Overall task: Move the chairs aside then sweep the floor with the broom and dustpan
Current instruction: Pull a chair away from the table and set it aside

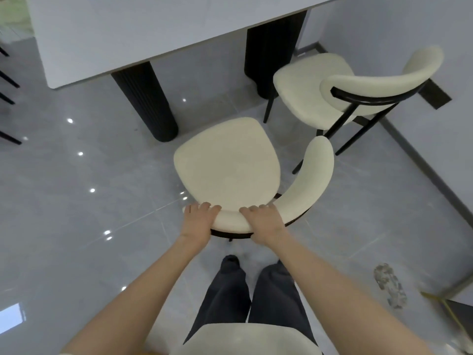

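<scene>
- left hand (199, 221), right hand (265, 222): fingers curled over the backrest of the chair (227, 162); thumbs hidden.
- chair legs: hidden under the seat.
- second chair (307, 90): near the wall.
- yellow rod (432, 296): blurred, cut off at the lower right.

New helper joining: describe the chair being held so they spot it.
Find the white table on black fluted legs. Cream chairs stand by it. The centre chair has left hand and right hand gripping its curved backrest; the wall-side chair is untouched.
</scene>
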`<state>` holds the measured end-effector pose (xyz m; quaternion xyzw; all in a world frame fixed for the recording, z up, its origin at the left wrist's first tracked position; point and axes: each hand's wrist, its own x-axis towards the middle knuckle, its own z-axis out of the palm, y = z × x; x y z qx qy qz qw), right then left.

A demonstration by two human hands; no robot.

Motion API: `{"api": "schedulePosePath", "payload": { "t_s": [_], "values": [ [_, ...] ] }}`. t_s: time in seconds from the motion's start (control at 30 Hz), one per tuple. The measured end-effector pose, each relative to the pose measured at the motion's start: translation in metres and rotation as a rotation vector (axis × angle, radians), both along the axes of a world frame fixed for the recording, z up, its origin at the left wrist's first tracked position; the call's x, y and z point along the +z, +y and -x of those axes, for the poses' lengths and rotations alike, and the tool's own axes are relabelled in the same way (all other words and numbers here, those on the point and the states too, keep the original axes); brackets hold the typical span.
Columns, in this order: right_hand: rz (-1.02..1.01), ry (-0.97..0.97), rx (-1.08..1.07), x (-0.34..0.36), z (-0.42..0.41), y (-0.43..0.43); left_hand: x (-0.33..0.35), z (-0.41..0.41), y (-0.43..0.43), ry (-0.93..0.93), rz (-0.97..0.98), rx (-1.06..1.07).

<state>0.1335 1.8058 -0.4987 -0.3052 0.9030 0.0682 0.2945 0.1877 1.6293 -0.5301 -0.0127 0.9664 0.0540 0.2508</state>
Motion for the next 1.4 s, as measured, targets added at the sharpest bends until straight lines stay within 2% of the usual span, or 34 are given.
{"api": "schedulePosePath", "payload": {
  "t_s": [0.13, 0.43, 0.67, 0.93, 1.0, 1.03, 1.13, 1.2, 1.27, 1.33, 1.4],
  "values": [
    [-0.010, 0.048, -0.001, 0.006, -0.003, -0.005, -0.002, 0.007, 0.014, -0.051, 0.051, -0.015],
    [-0.124, 0.041, 0.154, 0.013, -0.007, 0.029, -0.003, -0.008, 0.059, 0.010, -0.117, 0.038],
    [-0.229, 0.067, 0.227, 0.021, -0.021, 0.144, -0.011, -0.033, 0.176, 0.059, -0.269, 0.038],
    [-0.305, 0.042, 0.175, 0.023, -0.060, 0.324, -0.006, -0.074, 0.362, 0.089, -0.441, 0.029],
    [-0.289, 0.054, 0.099, 0.021, -0.069, 0.373, -0.002, -0.080, 0.414, 0.084, -0.496, 0.031],
    [-0.286, 0.126, 0.056, 0.018, -0.074, 0.396, -0.001, -0.082, 0.438, 0.078, -0.524, 0.033],
    [-0.075, 0.386, -0.290, 0.021, -0.096, 0.459, 0.003, -0.081, 0.511, -0.009, -0.524, -0.013],
    [0.015, 0.332, -0.537, 0.021, -0.113, 0.485, 0.004, -0.076, 0.546, -0.077, -0.543, -0.013],
    [0.045, 0.178, -0.779, 0.022, -0.127, 0.506, 0.006, -0.068, 0.567, -0.177, -0.656, -0.017],
    [0.162, 0.208, -0.960, 0.017, -0.130, 0.509, 0.007, -0.057, 0.558, -0.328, -0.805, -0.080],
    [0.296, 0.224, -1.147, 0.014, -0.133, 0.504, 0.004, -0.047, 0.540, -0.433, -0.840, -0.222]
  ]
}}
